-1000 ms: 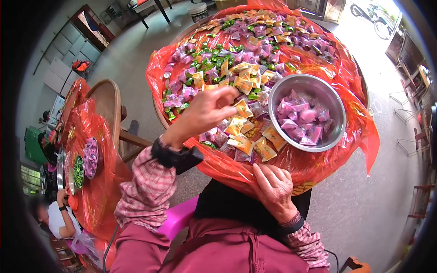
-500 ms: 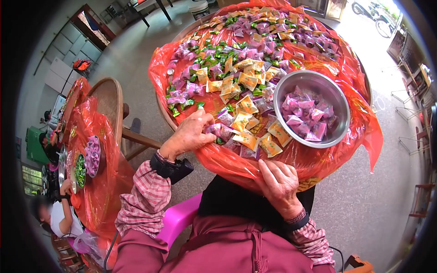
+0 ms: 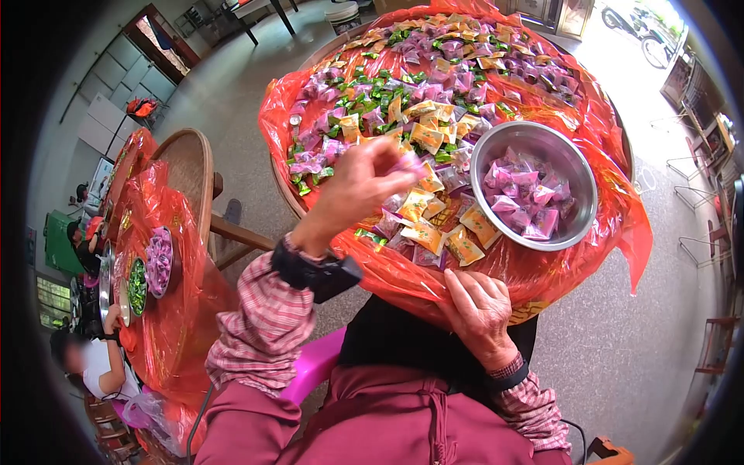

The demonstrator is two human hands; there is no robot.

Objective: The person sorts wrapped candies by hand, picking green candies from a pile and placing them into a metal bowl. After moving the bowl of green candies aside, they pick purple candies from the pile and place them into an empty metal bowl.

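My left hand (image 3: pixel 360 186) is raised over the near left of the heap, its thumb and fingers pinching a purple-wrapped candy (image 3: pixel 408 164), slightly blurred. Beneath and beyond it lie orange packets (image 3: pixel 425 138), green-wrapped candies (image 3: pixel 370 99) and more purple packets (image 3: pixel 308 163) on a red plastic sheet (image 3: pixel 372 267). To the right, a metal bowl (image 3: pixel 583 159) stands on the sheet with purple-wrapped candies (image 3: pixel 531 190) inside. At the near edge, my right hand (image 3: pixel 477 314) rests with its fingers stretched out on the red plastic, holding no candy.
On the left is a second table with red plastic (image 3: pixel 182 333), a bowl of purple candies (image 3: pixel 159 263) and a bowl of green ones (image 3: pixel 137 287). A person in a white top (image 3: pixel 97 368) sits there. A pink stool (image 3: pixel 314 364) is under me.
My left hand has lifted from the near left edge of the heap and moved up and right, carrying a purple-wrapped candy. My right hand stays on the sheet's near edge.
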